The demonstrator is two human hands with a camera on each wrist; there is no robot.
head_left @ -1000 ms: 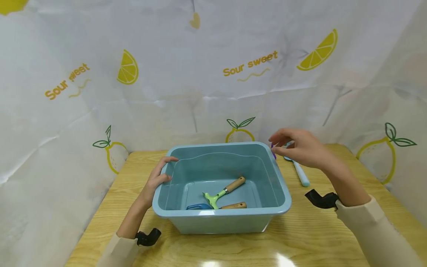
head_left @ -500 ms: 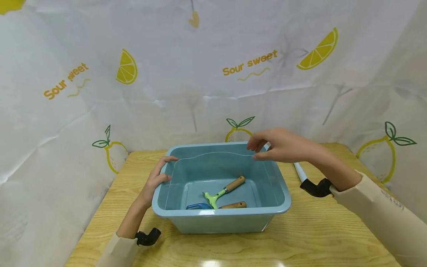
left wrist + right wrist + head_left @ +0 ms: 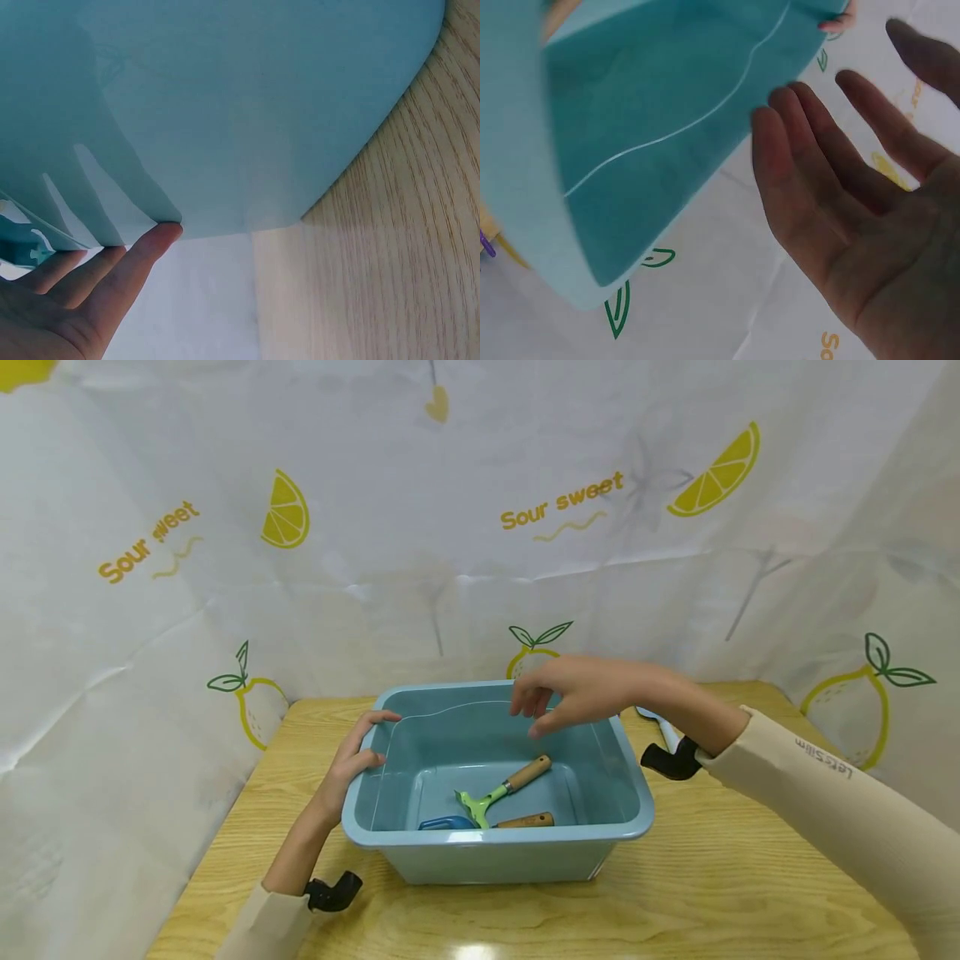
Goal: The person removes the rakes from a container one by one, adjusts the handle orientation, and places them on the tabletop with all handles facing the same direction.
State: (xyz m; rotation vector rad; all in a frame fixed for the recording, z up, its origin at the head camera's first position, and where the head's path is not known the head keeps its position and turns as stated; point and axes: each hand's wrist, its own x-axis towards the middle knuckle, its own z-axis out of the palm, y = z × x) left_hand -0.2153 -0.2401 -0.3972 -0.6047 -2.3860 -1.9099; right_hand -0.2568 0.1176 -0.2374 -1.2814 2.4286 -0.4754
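Observation:
A light blue plastic tub [image 3: 498,842] stands mid-table. In it lie a green rake with a wooden handle [image 3: 501,789] and a blue trowel [image 3: 448,823] with a wooden handle. My left hand [image 3: 360,745] holds the tub's left rim, fingers inside and thumb outside; in the left wrist view the thumb of that hand [image 3: 112,274] lies against the tub wall [image 3: 247,112]. My right hand [image 3: 557,695] hovers over the tub's far side with fingers spread. In the right wrist view its palm [image 3: 855,195] is bare, above the tub's inside [image 3: 652,112].
A tool with a pale blue handle [image 3: 662,721] lies on the wooden table [image 3: 720,877] behind my right forearm. A small purple thing [image 3: 484,244] shows outside the tub's rim. A white lemon-print cloth [image 3: 450,527] closes off the back and sides.
My right hand has moved left, from beside the tub's far right corner to above the tub, and its fingers have spread. The left hand and the tools have not moved.

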